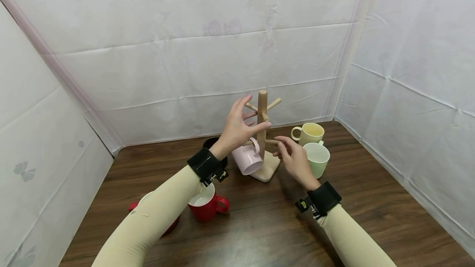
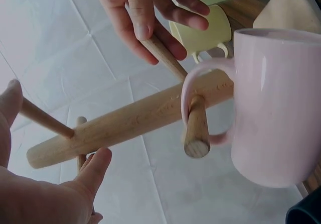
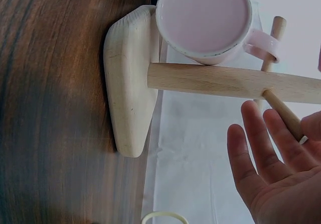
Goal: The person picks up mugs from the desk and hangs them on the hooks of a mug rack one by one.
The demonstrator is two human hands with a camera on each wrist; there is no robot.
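Observation:
A wooden mug rack [image 1: 262, 125] stands on the table, its pegs jutting out from an upright post. The pink mug [image 1: 248, 160] hangs by its handle on a lower peg [image 2: 197, 133], tilted with its mouth downward. My left hand [image 1: 239, 127] is spread beside the upper post, thumb and fingers apart, holding nothing. With thumb and fingers at its tip, my right hand [image 1: 295, 160] pinches another lower peg [image 3: 283, 114] on the rack's right side. The rack's wooden base [image 3: 130, 88] rests flat on the tabletop.
A yellow mug [image 1: 311, 133] and a light green mug [image 1: 317, 160] stand right of the rack. Behind my left wrist is a dark mug [image 1: 210, 142], partly hidden. A red mug [image 1: 208, 207] sits nearer, with another red one mostly under my left forearm. White sheeting [image 1: 185, 73] encloses the table.

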